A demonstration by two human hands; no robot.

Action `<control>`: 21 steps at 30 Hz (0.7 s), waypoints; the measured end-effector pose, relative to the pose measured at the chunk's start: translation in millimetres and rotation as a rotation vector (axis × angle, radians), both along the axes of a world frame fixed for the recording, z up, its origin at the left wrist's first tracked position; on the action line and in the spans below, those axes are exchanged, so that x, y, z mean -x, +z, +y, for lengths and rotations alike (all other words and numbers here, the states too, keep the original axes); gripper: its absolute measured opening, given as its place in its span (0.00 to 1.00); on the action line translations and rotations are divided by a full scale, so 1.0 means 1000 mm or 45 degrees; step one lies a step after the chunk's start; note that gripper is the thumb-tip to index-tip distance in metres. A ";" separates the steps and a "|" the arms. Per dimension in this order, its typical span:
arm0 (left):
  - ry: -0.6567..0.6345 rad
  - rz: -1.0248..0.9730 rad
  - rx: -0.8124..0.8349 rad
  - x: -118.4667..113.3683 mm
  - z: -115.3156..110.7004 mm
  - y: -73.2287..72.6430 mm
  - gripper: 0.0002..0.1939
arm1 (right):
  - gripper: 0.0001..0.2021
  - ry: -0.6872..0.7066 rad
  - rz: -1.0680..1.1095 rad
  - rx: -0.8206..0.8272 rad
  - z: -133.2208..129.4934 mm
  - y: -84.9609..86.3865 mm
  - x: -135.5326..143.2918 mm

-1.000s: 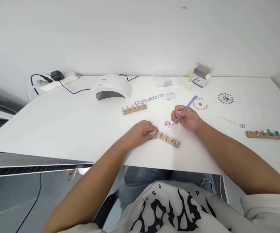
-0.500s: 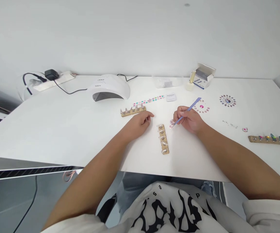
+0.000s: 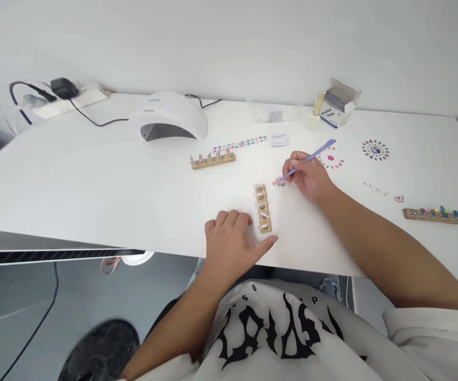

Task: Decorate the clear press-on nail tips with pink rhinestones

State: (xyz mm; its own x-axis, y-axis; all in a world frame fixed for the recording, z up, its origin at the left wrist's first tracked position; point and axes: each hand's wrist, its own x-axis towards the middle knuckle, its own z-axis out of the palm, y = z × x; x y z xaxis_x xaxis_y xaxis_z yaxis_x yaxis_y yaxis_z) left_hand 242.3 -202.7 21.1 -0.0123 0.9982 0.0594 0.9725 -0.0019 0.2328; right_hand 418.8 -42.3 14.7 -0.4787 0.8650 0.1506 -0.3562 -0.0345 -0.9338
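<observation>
L hand (image 3: 229, 244) drawn back nr nail-tip strip (image 3: 263, 209), spread, empty, R hand (image 3: 307, 175) pinching stick (image 3: 321, 150)

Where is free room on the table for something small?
Widest: left side of the table, between white lamp, left hand and front edge. Smaller: between middle wooden strip and right forearm. Crowded: around right hand, with lilac tool and gem cluster.

One left hand (image 3: 231, 243), lower centre of the frame; one right hand (image 3: 308, 177), right of centre. Three wooden bars (image 3: 266, 210): one in the middle of the frame, one up and left of that, one at the far right. Five clear nails (image 3: 265, 216) on the middle one. Two gem circles (image 3: 375, 150), both to the upper right. One purple stick (image 3: 319, 150), one lamp (image 3: 173, 111), one box (image 3: 337, 112), one bottle (image 3: 313, 121), one packet (image 3: 280, 140), one tray (image 3: 258, 115).
</observation>
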 end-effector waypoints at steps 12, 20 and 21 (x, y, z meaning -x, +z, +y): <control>-0.011 -0.096 0.059 0.021 0.016 0.002 0.13 | 0.09 -0.014 -0.063 0.036 -0.001 0.002 0.003; -0.132 -0.208 0.214 0.065 0.042 0.010 0.12 | 0.10 -0.050 -0.072 0.152 -0.007 0.007 0.003; -0.143 -0.208 0.228 0.067 0.046 0.010 0.12 | 0.10 -0.063 -0.077 0.162 -0.009 0.008 0.003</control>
